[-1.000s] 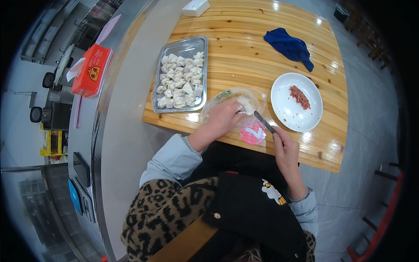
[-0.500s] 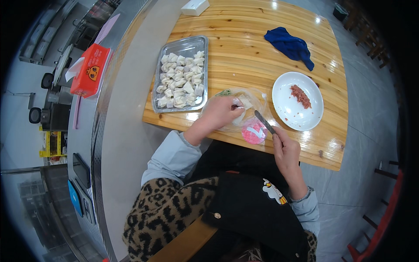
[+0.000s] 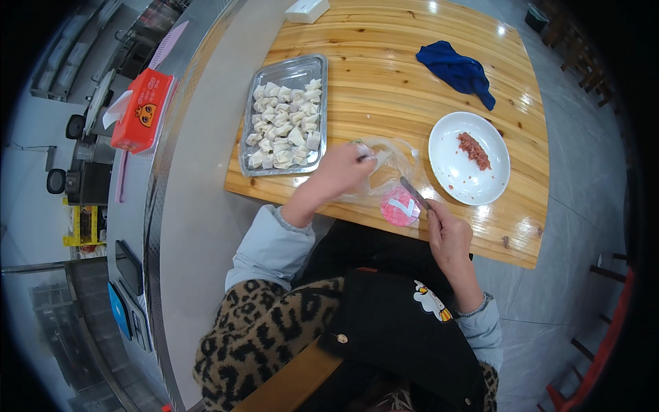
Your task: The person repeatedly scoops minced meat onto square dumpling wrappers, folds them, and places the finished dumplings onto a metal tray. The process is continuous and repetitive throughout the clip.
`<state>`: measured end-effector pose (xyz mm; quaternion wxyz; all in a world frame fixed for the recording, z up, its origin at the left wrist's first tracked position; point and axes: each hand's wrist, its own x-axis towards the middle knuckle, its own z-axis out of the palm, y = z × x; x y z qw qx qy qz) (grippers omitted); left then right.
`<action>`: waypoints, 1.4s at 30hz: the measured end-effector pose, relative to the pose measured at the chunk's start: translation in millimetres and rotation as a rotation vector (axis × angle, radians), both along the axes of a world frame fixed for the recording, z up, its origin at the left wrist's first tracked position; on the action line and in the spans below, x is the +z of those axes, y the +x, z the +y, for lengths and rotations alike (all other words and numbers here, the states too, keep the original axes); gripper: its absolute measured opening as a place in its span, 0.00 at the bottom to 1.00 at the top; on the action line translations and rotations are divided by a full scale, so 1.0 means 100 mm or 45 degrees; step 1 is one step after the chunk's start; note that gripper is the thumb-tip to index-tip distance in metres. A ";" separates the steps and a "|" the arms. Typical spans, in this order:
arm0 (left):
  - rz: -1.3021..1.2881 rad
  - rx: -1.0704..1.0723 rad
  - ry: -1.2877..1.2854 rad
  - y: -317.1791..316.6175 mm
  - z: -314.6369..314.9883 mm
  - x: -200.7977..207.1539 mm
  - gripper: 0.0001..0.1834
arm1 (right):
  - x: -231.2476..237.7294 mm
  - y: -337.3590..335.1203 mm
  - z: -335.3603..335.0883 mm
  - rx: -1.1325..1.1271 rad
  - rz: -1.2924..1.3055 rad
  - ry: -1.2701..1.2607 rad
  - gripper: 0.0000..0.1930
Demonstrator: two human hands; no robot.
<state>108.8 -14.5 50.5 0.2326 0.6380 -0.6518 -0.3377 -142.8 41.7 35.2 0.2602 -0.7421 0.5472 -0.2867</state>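
Observation:
My right hand (image 3: 449,237) grips a narrow flat metal spreader (image 3: 413,191), its blade angled up and left. Below the blade's tip is a round pink label (image 3: 399,207) on the clear plastic bag (image 3: 395,161). Over the bag's left side, my left hand (image 3: 345,169) is closed with its fingers curled; what they hold is hidden. Up and left of it, a clear tray (image 3: 321,72) carries many folded wontons (image 3: 283,127). To the right of the bag, a white plate (image 3: 446,161) bears a small heap of minced meat (image 3: 473,151).
A crumpled blue cloth (image 3: 456,72) lies on the wooden table (image 3: 377,62) toward the far right. At the far left edge stands a white box (image 3: 307,10). A red tissue pack (image 3: 143,113) sits on the metal counter at left. A red stool (image 3: 604,350) is at lower right.
My left hand has drawn slightly up and left, and the pale wrapper that showed at its fingers is out of sight. The right hand with the spreader has hardly moved.

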 end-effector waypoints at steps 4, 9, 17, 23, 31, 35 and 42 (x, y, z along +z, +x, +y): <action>0.724 0.190 0.198 0.24 -0.03 0.18 0.08 | 0.00 0.01 0.00 0.008 0.021 0.000 0.08; 1.028 0.243 0.327 0.22 -0.03 0.14 0.08 | -0.01 0.00 0.01 0.015 -0.087 0.025 0.09; 1.316 0.246 0.325 0.00 0.02 0.00 0.11 | 0.03 -0.04 0.08 -0.015 -0.799 0.295 0.13; 1.119 0.196 0.252 -0.08 0.10 -0.04 0.11 | 0.07 0.00 0.05 -0.097 -1.120 0.604 0.16; 1.678 0.183 0.411 -0.34 0.17 -0.01 0.11 | 0.19 0.15 -0.07 -0.039 -1.505 0.742 0.08; 1.721 0.113 0.416 -0.40 0.20 -0.01 0.11 | 0.24 0.20 -0.20 -0.066 -1.318 0.736 0.04; 1.648 0.065 0.402 -0.41 0.24 -0.02 0.11 | 0.29 0.37 -0.26 -0.011 -1.122 0.383 0.07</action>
